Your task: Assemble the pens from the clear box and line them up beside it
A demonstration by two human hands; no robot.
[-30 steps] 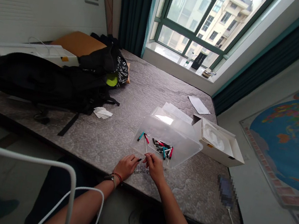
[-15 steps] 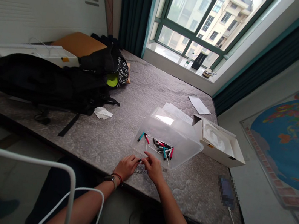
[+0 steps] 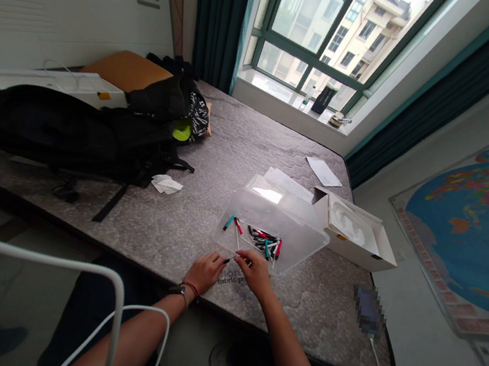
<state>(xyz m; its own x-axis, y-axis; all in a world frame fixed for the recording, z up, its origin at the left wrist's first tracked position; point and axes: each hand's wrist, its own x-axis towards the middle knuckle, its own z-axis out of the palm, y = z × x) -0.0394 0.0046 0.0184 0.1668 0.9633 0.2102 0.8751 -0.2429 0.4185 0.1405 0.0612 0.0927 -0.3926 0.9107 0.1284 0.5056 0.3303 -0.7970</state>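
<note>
Both our hands meet at the near edge of the grey mattress [image 3: 201, 219], just outside the clear bin [image 3: 305, 240]. Left hand [image 3: 205, 271]: fingertips clamped on a small black piece [image 3: 226, 260], looks like part of a pen. Right hand [image 3: 256, 274]: thumb and index pinched together on a thin pale part [image 3: 232, 258] at the black piece's 2 o'clock end. Can't tell whether the two are joined; too small.

From the hands, bin sits 12 to 2 o'clock, rim just beyond our fingertips. Inside: pile of pens [image 3: 265, 239] at 1–2 o'clock, mixed black, red, teal and white. Apart from the pile, near 12, a teal piece [image 3: 228, 223] and a red piece [image 3: 238, 225] lie side by side. A thin white rod [image 3: 236, 238] shows just beyond our right fingertips.

Around us: open white box [image 3: 366, 241] at 2 o'clock, next to the bin. White sheet [image 3: 324, 172] farther out at 1. Phone [image 3: 368, 310], pixelated, at 3–4, cable plugged in. Crumpled tissue [image 3: 166, 184] at 10. Black backpack [image 3: 61, 127] behind it, 9–10. Dark watch [image 3: 177, 290] on our left wrist.
</note>
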